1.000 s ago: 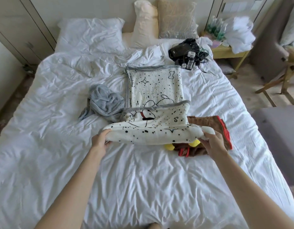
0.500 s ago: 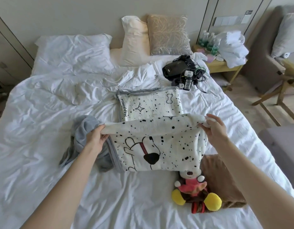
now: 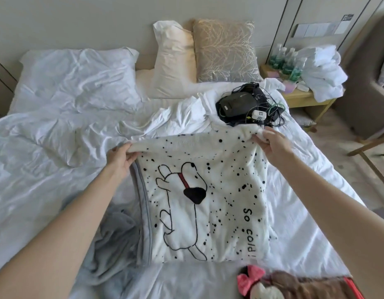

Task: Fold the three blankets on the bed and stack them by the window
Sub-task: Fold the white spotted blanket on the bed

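A white fleece blanket (image 3: pixel 217 190) with black spots and a dog drawing lies folded over itself in the middle of the bed (image 3: pixel 46 169). My left hand (image 3: pixel 120 157) pinches its far left corner. My right hand (image 3: pixel 271 143) pinches the far right corner. Both hold the far edge just above the bed. A crumpled grey blanket (image 3: pixel 115 251) lies at the spotted blanket's left side, partly under my left arm. A brown blanket (image 3: pixel 312 285) with a red edge sits at the bottom right, partly cut off by the frame.
A plush toy with a pink bow (image 3: pixel 251 277) lies on the brown blanket. A black device with cables (image 3: pixel 240 102) rests near the pillows (image 3: pixel 173 61). A bedside table (image 3: pixel 303 98) with bottles and white towels stands right of the bed, beside a wooden chair (image 3: pixel 372 147).
Both hands carried the near edge of the spotted blanket away from me across the bed, folding it over onto its far half. The view has moved closer.
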Demonstrator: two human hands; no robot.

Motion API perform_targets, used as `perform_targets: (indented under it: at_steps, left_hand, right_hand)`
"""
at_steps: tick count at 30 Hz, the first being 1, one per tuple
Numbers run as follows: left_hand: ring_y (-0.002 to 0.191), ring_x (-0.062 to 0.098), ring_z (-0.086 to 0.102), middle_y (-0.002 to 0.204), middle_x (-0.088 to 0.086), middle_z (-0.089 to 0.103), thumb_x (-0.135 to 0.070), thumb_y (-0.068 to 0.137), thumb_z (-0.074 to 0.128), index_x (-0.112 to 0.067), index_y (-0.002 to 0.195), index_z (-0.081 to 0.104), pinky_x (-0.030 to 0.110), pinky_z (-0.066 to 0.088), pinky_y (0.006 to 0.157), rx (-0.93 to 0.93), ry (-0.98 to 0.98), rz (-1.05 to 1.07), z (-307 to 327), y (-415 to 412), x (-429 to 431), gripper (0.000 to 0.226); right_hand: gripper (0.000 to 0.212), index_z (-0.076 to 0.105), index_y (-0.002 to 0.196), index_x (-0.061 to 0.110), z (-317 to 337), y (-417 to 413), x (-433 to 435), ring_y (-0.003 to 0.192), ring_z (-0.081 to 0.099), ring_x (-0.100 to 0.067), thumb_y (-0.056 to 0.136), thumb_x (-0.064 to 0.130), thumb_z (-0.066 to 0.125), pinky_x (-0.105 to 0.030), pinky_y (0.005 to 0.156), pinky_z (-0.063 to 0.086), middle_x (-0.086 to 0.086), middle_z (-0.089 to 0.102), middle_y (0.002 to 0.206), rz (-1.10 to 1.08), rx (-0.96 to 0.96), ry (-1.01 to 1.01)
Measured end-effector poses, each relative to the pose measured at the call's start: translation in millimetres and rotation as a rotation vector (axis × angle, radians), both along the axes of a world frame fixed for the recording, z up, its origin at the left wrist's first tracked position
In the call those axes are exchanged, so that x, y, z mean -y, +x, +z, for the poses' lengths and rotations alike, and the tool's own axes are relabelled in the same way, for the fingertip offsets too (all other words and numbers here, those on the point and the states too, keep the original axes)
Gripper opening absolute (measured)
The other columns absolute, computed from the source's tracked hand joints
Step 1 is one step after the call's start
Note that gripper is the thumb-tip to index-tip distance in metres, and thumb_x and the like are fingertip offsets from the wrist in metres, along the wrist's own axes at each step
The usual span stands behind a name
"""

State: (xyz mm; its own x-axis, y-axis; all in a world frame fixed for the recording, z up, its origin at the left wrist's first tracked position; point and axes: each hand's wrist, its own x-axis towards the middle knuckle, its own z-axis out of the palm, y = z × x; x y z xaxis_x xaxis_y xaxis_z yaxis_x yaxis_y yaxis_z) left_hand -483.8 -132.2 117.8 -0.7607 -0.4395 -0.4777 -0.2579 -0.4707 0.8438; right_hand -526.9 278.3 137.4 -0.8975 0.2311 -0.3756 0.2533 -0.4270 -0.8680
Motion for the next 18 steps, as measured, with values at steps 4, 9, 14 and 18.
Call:
perform_targets:
  at_steps: [4, 9, 14, 18]
  left_hand:
    - [0.118, 0.017, 0.055, 0.135, 0.005, 0.051, -0.013, 0.093, 0.064, -0.022, 0.140, 0.028, 0.046, 0.042, 0.104, 0.043, -0.193, -0.240, -50, -24, -5, 0.059]
    - [0.124, 0.033, 0.050, 0.142, 0.019, 0.047, -0.021, 0.084, 0.076, -0.004, 0.144, 0.034, 0.039, 0.043, 0.097, 0.490, -0.627, -0.404, -169, 55, -22, 0.075]
    - [0.105, 0.034, 0.061, 0.097, 0.002, 0.059, -0.055, 0.076, 0.074, -0.004, 0.118, 0.050, 0.034, 0.044, 0.074, 0.596, -0.614, -0.348, -216, 144, -37, 0.071]
    - [0.110, 0.033, 0.060, 0.117, 0.013, 0.063, -0.056, 0.081, 0.069, -0.001, 0.125, 0.055, 0.036, 0.046, 0.085, 0.652, -0.595, -0.402, -218, 154, -32, 0.071]
  right_hand:
    - [0.076, 0.010, 0.152, 0.025, -38, -40, 3, 0.111, 0.062, -0.035, 0.095, 0.004, 0.055, -0.044, 0.082, 0.058, -0.013, 0.047, 0.131, 0.205, 0.082, 0.115]
    - [0.071, 0.022, 0.147, 0.019, -125, 18, -14, 0.120, 0.048, -0.026, 0.091, 0.027, 0.066, -0.038, 0.097, 0.042, -0.014, 0.042, 0.143, 0.362, 0.239, 0.617]
    - [0.087, 0.034, 0.136, 0.021, -180, 122, -35, 0.107, 0.059, -0.021, 0.069, 0.053, 0.079, -0.035, 0.082, 0.052, -0.004, 0.055, 0.126, 0.588, 0.506, 0.610]
    - [0.072, 0.040, 0.127, 0.015, -201, 153, -30, 0.091, 0.061, -0.021, 0.072, 0.035, 0.082, -0.032, 0.065, 0.054, -0.005, 0.058, 0.106, 0.575, 0.581, 0.713]
